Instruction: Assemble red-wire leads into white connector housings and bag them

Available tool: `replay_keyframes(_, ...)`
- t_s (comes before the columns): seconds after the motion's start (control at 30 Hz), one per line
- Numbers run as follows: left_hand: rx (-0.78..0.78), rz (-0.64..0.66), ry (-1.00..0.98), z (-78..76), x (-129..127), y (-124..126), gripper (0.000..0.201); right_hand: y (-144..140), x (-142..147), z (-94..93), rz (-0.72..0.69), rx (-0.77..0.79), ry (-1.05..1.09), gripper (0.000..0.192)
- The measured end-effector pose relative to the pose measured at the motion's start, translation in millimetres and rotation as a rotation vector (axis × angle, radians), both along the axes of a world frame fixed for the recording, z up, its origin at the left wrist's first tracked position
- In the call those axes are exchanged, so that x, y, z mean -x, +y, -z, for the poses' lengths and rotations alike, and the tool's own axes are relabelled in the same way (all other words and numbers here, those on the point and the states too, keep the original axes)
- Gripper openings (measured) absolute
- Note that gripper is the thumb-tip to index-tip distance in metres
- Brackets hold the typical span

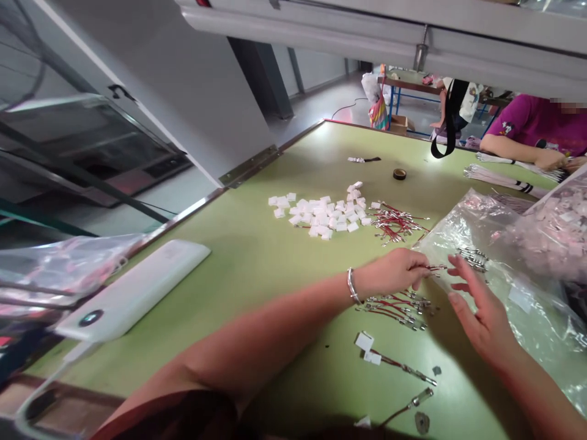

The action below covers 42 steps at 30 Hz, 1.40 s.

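the left hand [394,272] pinches a red wire [433,267] lying crosswise, its free end pointing at the right hand [479,315], whose fingers are spread just beside it over the plastic bag [527,287].

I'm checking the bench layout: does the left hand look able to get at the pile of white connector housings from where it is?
Probably yes. The left hand holds a red wire, and only bare green table lies between it and the white housings; nothing blocks that path.
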<state>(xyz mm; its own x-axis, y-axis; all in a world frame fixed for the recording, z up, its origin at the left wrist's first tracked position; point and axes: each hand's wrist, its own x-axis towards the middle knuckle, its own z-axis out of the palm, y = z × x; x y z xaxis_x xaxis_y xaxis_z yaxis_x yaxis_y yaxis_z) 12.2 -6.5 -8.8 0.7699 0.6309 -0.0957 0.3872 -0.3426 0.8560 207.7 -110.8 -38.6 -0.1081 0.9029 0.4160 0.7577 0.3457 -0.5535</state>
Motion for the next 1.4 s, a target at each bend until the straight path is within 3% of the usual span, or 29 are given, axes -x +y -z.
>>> replay_keyframes(0.43,-0.174,0.015,0.059,4.6,-4.9,-6.3,0.019,-3.1,19.6,22.0,-0.024,-0.05,-0.293,0.071)
replay_keyframes(0.7,0.127,-0.042,-0.079,4.5,-3.8,-8.5,0.038,-3.2,17.5,22.4,-0.052,0.032,-0.206,0.071)
replay_keyframes(0.9,0.122,-0.084,-0.113,10.1,-6.7,-7.9,0.026,0.5,13.3,11.5,-0.082,0.015,-0.221,0.064)
replay_keyframes(1.0,0.182,-0.14,-0.119,11.9,-7.4,-6.5,0.027,5.0,-12.3,1.2,0.077,0.032,-0.202,0.038)
replay_keyframes(1.1,0.219,-0.153,-0.134,12.7,-6.5,-5.3,0.027,10.2,-48.5,-2.0,0.315,0.053,-0.426,0.025)
replay_keyframes(1.23,0.251,-0.124,-0.167,13.9,-5.6,-5.3,0.028,17.0,-75.3,8.6,0.313,0.088,-0.76,0.021)
replay_keyframes(1.4,0.238,-0.116,-0.163,17.3,-5.9,-5.3,0.031,22.3,-66.6,21.2,0.359,0.011,-0.919,0.024)
